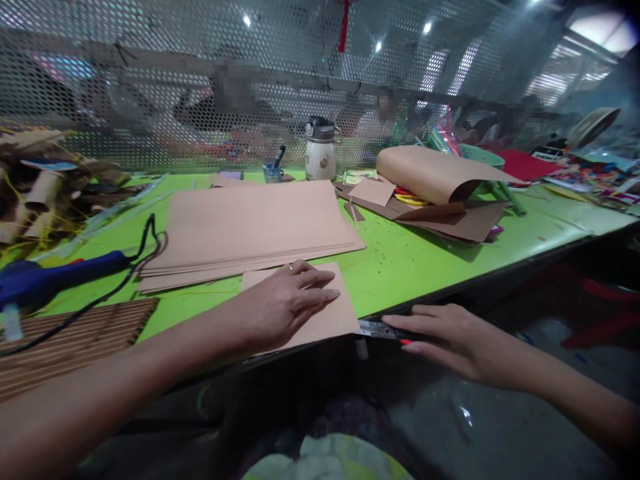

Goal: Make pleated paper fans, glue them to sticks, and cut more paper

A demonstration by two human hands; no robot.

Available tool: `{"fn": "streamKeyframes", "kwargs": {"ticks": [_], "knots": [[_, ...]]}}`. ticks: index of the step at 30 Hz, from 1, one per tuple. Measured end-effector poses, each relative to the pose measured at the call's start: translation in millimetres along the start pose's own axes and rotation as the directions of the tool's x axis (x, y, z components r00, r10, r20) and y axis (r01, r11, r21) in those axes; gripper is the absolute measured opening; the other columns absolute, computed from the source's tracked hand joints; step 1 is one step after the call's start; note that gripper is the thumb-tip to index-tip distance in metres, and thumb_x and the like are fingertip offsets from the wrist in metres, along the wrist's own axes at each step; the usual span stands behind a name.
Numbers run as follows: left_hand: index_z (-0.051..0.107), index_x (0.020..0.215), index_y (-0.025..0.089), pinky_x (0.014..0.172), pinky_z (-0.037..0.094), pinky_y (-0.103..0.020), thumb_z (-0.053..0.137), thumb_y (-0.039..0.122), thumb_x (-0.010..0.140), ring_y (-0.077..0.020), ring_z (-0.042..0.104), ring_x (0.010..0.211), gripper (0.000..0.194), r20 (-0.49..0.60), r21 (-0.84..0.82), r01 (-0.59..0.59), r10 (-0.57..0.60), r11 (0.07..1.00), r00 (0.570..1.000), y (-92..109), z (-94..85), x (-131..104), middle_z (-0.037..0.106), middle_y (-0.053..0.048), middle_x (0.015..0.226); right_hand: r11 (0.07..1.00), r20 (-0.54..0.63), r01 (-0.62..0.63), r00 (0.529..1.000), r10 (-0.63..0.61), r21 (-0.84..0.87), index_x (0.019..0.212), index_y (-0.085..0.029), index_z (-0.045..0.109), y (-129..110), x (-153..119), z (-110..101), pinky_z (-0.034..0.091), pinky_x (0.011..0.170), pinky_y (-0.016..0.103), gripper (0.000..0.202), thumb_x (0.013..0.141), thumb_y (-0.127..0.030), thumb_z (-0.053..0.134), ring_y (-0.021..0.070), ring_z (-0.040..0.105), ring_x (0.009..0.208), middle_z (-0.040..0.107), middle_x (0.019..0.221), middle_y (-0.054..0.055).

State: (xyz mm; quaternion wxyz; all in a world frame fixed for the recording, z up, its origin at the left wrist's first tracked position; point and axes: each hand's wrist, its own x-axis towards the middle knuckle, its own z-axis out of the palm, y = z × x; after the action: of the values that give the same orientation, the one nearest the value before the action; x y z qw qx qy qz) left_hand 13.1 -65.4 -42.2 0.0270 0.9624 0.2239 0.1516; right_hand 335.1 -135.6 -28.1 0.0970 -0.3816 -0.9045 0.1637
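Note:
My left hand (pixel 295 300) lies on a small tan cardboard sheet (pixel 327 320), its fingers stretched out toward the right. The sheet sticks out slightly past the table's front edge. At its right corner, my right hand (pixel 450 337) is closed around scissors (pixel 376 329) with dark handles and a bit of red or orange. The metal blades meet the corner of the sheet; whether they are cutting into it I cannot tell. Just behind my left hand lies a stack of larger tan cardboard sheets (pixel 255 220).
A blue glue gun (pixel 65 273) with a black cord and corrugated cardboard (pixel 75 340) lie at left. A white bottle (pixel 321 150) and a cup with a marker (pixel 273 173) stand at the back. Rolled brown board (pixel 430 170) rests at right, before a perforated metal screen (pixel 165 100).

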Motion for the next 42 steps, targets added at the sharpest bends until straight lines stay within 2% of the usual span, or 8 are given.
{"fn": "streamKeyframes", "kwargs": {"ticks": [5, 13, 19, 26, 31, 35, 38, 42], "knots": [[0.061, 0.127, 0.017, 0.096, 0.044, -0.042, 0.040, 0.022, 0.099, -0.0266, 0.051, 0.119, 0.036, -0.025, 0.013, -0.014, 0.015, 1.000, 1.000, 2.1, -0.7, 1.5, 0.057, -0.017, 0.135, 0.999, -0.028, -0.025, 0.999, 0.024, -0.046, 0.140, -0.032, 0.047, -4.7, -9.2, -1.8, 0.049, 0.070, 0.026, 0.041, 0.099, -0.031, 0.044, 0.0172, 0.065, 0.082, 0.066, 0.097, 0.006], [0.063, 0.124, 0.018, 0.098, 0.043, -0.041, 0.042, 0.023, 0.098, -0.0250, 0.053, 0.119, 0.034, -0.069, 0.023, -0.036, 0.038, 0.999, 0.997, 0.6, 1.9, 0.9, 0.059, -0.017, 0.132, 1.000, -0.002, -0.029, 1.000, 0.029, -0.007, 0.135, -0.026, 0.054, -19.3, 16.4, 2.9, 0.048, 0.072, 0.028, 0.038, 0.098, -0.030, 0.048, 0.0174, 0.064, 0.079, 0.066, 0.092, 0.007], [0.063, 0.124, 0.017, 0.097, 0.043, -0.041, 0.041, 0.023, 0.098, -0.0252, 0.053, 0.118, 0.034, -0.070, 0.023, -0.024, 0.026, 0.999, 0.997, 1.1, 1.8, 0.7, 0.059, -0.017, 0.133, 1.000, 0.002, -0.027, 1.000, 0.027, 0.006, 0.139, -0.029, 0.051, -17.3, -2.5, 1.4, 0.051, 0.074, 0.026, 0.041, 0.098, -0.030, 0.048, 0.0169, 0.066, 0.084, 0.068, 0.098, 0.007], [0.062, 0.124, 0.017, 0.097, 0.042, -0.041, 0.040, 0.024, 0.099, -0.0256, 0.053, 0.119, 0.034, -0.067, 0.023, -0.012, 0.013, 1.000, 0.998, 4.2, 1.1, 2.0, 0.059, -0.016, 0.133, 0.999, -0.061, -0.023, 0.998, 0.021, -0.039, 0.134, -0.032, 0.056, -32.8, -9.5, 0.3, 0.056, 0.075, 0.028, 0.039, 0.096, -0.033, 0.051, 0.0186, 0.070, 0.090, 0.072, 0.105, 0.007], [0.065, 0.118, 0.017, 0.094, 0.043, -0.041, 0.039, 0.027, 0.099, -0.0257, 0.055, 0.114, 0.033, -0.115, 0.022, 0.045, -0.042, 0.999, 0.992, 9.2, 4.7, 3.5, 0.061, -0.016, 0.129, 0.990, -0.109, -0.115, 0.988, 0.106, -0.079, 0.136, -0.037, 0.053, -18.2, -29.0, -2.2, 0.057, 0.086, 0.033, 0.044, 0.092, -0.034, 0.057, 0.0222, 0.066, 0.107, 0.071, 0.114, 0.002], [0.066, 0.114, 0.017, 0.095, 0.042, -0.041, 0.039, 0.026, 0.099, -0.0243, 0.057, 0.111, 0.032, -0.151, -0.001, 0.094, -0.093, 0.996, 0.984, 12.0, 6.6, 3.7, 0.064, -0.015, 0.122, 0.975, -0.190, -0.197, 0.966, 0.177, -0.098, 0.136, -0.035, 0.053, 1.0, -47.8, -2.7, 0.055, 0.091, 0.037, 0.045, 0.091, -0.035, 0.059, 0.0232, 0.066, 0.108, 0.068, 0.123, 0.002], [0.066, 0.110, 0.016, 0.095, 0.042, -0.040, 0.038, 0.024, 0.100, -0.0227, 0.058, 0.106, 0.031, -0.147, -0.021, 0.119, -0.121, 0.993, 0.982, 14.5, 4.7, 4.0, 0.064, -0.014, 0.117, 0.968, -0.228, -0.234, 0.951, 0.209, -0.086, 0.135, -0.030, 0.054, 3.1, -47.1, 0.6, 0.055, 0.091, 0.037, 0.042, 0.093, -0.034, 0.055, 0.0223, 0.067, 0.106, 0.068, 0.124, 0.004], [0.064, 0.109, 0.015, 0.090, 0.043, -0.038, 0.036, 0.024, 0.100, -0.0227, 0.057, 0.103, 0.031, -0.139, -0.010, 0.132, -0.132, 0.991, 0.981, 16.1, 2.3, 4.2, 0.063, -0.014, 0.113, 0.969, -0.188, -0.237, 0.957, 0.221, -0.070, 0.134, -0.029, 0.056, -5.5, -37.7, 7.5, 0.057, 0.087, 0.035, 0.040, 0.094, -0.035, 0.053, 0.0217, 0.069, 0.103, 0.071, 0.118, 0.004]]}}
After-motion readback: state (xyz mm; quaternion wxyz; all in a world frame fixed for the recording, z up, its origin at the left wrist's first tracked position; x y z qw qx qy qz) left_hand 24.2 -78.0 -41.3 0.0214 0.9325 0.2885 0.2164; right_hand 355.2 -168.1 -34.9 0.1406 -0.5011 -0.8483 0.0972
